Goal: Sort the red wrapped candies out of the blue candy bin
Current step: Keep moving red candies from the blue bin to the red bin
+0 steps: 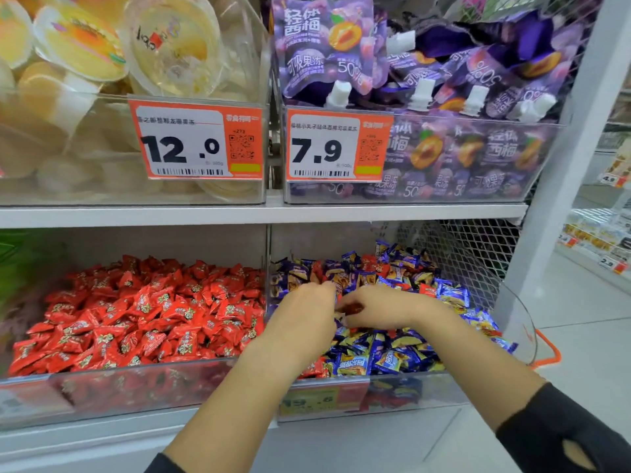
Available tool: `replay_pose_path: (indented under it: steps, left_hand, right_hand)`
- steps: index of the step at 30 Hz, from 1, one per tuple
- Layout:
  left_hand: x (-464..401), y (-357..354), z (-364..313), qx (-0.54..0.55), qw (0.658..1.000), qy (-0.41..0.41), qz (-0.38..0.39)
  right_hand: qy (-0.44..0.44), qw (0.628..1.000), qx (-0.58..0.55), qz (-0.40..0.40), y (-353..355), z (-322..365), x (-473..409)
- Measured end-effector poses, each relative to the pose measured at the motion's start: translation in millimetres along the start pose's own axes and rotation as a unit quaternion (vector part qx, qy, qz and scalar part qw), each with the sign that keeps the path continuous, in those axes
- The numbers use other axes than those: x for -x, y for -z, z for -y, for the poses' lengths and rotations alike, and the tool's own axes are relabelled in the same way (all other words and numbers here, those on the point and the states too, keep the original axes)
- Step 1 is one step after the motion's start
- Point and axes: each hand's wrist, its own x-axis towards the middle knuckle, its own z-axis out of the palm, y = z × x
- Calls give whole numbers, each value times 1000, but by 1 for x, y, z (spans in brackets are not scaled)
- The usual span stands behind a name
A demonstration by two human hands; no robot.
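Picking is the step in hand: both of your hands are down in the blue candy bin [440, 368], working over its middle. Your right hand [379, 310] has its fingers curled round something dark red (most likely a red wrapped candy [353, 307], though blur hides the wrapper). Your left hand [305, 310] lies just beside it, fingers bent down into the pile; whether it holds anything cannot be told.

Judged from the pile, sorting is far from complete. Stray red candies [374, 261] show toward the back of the blue candy bin, another red piece [426, 289] lies right of your hands, and more sit at the front wall [312, 368].

The next move calls for lifting the held piece clear and carrying it left over the divider [267, 264] into the red candy bin [136, 380], which adjoins the blue candy bin.

Surroundings, all relative to the blue candy bin:
- Directly above: a shelf board [375, 211] and a bin of purple pouches [444, 158]. The board limits how high you can lift.
- Above and left: a bin of jelly cups [85, 97].
- Right: a wire mesh panel [467, 254] and a white post [560, 186].

Blue wrappers may drag along with the red piece; check your grip before crossing.
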Motion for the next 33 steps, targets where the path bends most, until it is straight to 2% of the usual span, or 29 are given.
replay_pose_path:
  steps: [2,4,11,14,19,21,26,30,33]
  left_hand:
    - [-2,-13,-3,-74,991,11,107]
    - [-4,-20,-3,-113,983,27,143]
    - [-12,-16,6,-74,995,39,60]
    - [-10,-8,5,-17,999,25,27]
    - [-7,18,3,108,993,-7,-44]
    - [-4,23,4,102,994,-4,-26]
    - [4,18,0,-20,996,-1,90]
    - [4,7,1,-120,977,-3,174]
    - [5,2,-2,-175,958,1,226]
  right_hand:
    - [10,999,-24,-25,1,-8,11]
    - [7,997,-45,-54,0,-19,21]
    - [28,962,-194,-192,-8,-38,38]
    - [21,949,-218,-227,-3,-40,46]
    - [2,907,-276,-317,7,-38,62]
    - [-8,910,-269,-315,7,-35,67]
    - [-33,955,-145,-258,-6,-31,70]
    - [-62,976,-78,-193,-6,-36,72]
    - [-62,979,-100,-167,-6,-38,72]
